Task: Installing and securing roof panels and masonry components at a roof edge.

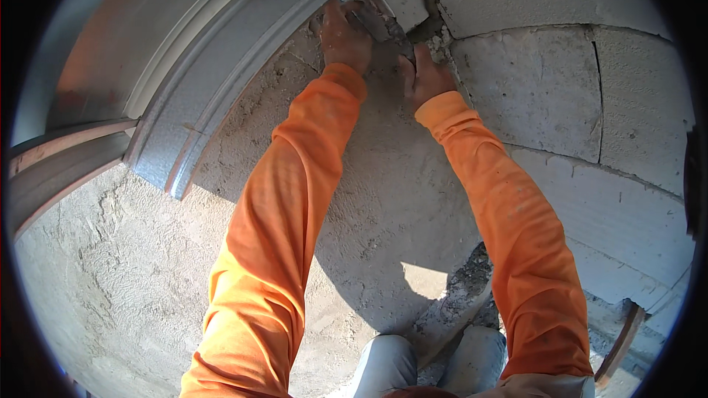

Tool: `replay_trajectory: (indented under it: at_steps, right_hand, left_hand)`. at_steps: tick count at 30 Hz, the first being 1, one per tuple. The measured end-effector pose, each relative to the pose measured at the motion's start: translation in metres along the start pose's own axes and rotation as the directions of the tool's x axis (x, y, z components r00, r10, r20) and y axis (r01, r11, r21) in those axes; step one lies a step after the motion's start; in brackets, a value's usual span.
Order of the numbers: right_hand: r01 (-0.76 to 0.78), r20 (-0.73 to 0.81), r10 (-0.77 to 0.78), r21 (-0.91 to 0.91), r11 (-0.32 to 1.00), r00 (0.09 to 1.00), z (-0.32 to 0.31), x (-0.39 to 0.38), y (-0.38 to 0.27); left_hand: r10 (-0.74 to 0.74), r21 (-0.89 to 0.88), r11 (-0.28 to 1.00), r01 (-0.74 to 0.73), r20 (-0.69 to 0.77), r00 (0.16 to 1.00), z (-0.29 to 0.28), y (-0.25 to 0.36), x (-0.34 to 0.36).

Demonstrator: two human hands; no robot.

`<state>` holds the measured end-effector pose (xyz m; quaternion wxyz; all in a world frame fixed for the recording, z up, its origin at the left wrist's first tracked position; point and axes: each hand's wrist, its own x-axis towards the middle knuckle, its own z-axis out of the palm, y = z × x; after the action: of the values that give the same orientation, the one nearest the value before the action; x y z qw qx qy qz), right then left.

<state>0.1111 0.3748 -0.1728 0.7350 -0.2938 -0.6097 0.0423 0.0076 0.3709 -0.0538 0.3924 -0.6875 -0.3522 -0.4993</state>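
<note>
My left hand (345,38) reaches up to the narrow gap below the metal beam (221,59), its fingers curled at a mortar-smeared grey piece (380,23) that is too shaded to identify. My right hand (428,77) is a little lower and to the right, fingers bent toward the same piece, against the block wall (523,88); what it grips is unclear. A pale broken block piece (402,0) sits just above both hands. Both forearms are in orange sleeves. Beneath them is a rough plastered surface (110,250), partly in shadow.
Curved-looking metal profiles (88,44) run along the upper left. Pale blocks (605,214) fill the right side. At the bottom are my grey-clad legs (383,368), a debris-strewn groove (461,287) and a brown narrow strip (619,339) at the lower right.
</note>
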Motion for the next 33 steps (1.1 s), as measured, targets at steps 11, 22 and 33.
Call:
replay_trajectory:
  at_steps: [11, 22, 33]
  right_hand:
    - [-0.026, -0.048, 0.023, -0.048, 0.999, 0.999, 0.009, -0.002, -0.012]
    - [0.093, -0.286, 0.009, 0.340, 0.936, 0.958, 0.018, -0.023, -0.031]
    - [-0.070, -0.111, 0.080, 0.087, 0.994, 0.991, 0.021, -0.020, -0.020]
  left_hand:
    - [-0.069, -0.075, 0.994, 0.074, 0.057, 0.996, -0.005, 0.005, 0.001]
    - [-0.151, -0.091, 0.983, 0.158, 0.078, 0.985, -0.006, 0.000, 0.003]
    - [-0.153, -0.114, 0.982, 0.153, 0.010, 0.988, -0.003, 0.005, 0.001]
